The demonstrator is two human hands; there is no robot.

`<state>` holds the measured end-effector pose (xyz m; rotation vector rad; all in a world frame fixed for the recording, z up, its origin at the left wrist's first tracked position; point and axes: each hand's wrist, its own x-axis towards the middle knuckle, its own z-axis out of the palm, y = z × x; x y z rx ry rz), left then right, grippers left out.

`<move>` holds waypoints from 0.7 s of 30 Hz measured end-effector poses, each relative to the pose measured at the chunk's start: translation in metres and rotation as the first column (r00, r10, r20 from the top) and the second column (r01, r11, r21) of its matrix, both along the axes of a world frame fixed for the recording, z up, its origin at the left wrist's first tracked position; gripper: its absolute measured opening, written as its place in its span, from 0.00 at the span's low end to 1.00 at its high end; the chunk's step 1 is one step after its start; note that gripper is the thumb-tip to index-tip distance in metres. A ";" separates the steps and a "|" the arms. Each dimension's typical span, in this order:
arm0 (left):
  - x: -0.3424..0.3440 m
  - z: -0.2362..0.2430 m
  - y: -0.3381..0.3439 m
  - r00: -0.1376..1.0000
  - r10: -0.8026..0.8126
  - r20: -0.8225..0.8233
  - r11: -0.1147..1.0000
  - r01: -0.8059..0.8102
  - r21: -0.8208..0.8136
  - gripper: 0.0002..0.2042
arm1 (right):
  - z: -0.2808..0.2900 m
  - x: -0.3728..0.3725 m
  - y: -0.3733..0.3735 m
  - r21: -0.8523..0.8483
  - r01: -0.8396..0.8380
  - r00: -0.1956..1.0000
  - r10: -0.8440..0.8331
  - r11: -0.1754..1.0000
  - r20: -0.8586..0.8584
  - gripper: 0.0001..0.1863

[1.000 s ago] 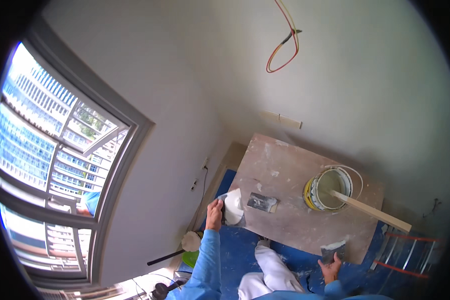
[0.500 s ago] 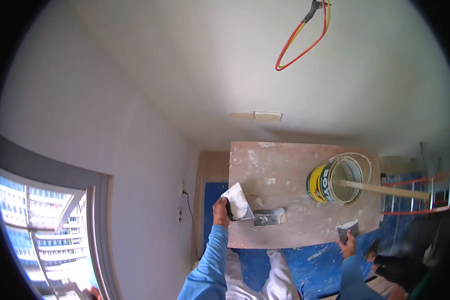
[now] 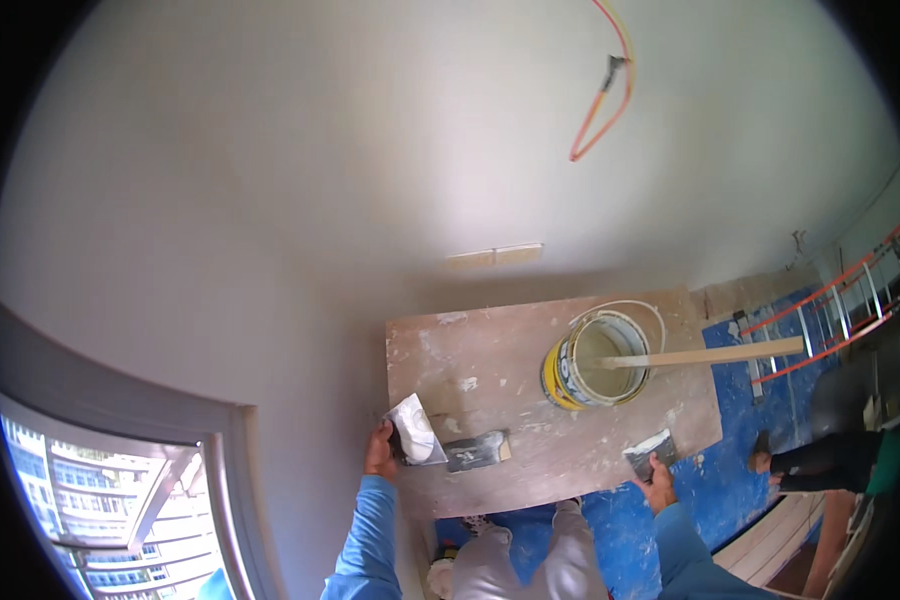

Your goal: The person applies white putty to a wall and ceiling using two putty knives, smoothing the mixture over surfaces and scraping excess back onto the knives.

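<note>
My left hand (image 3: 380, 449) is closed round the dark handle of a steel trowel (image 3: 416, 430), which carries a heap of white filler over the left edge of a spattered board. In my right hand (image 3: 657, 487) is a putty knife (image 3: 651, 455) with white filler along its edge, held over the board's front right part. A smeared, dark grey filling knife (image 3: 477, 452) lies on the board beside the trowel. Toward the back right of the board stands a yellow and black bucket (image 3: 562, 375), its handle raised, with a wooden stick (image 3: 720, 354) leaning out of it.
The brownish board (image 3: 490, 370) stands by a pale wall with hanging red and yellow wires (image 3: 600, 125). Blue sheeting (image 3: 610, 525) covers the floor. An orange-railed ladder (image 3: 820, 315) and another person's leg (image 3: 815, 467) are at right. A window (image 3: 100, 500) is at left.
My view has turned, so the board, bucket and both hands sit further left and the board looks tilted. More of the other person and the ladder shows. Both hands keep their tools.
</note>
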<state>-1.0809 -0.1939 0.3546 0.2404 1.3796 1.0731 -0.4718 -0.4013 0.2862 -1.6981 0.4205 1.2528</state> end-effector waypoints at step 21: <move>0.184 0.091 -0.166 0.993 0.089 -0.083 0.913 -0.048 0.406 0.23 | 0.034 0.185 -0.126 0.426 0.012 0.820 0.234 0.905 -0.522 0.11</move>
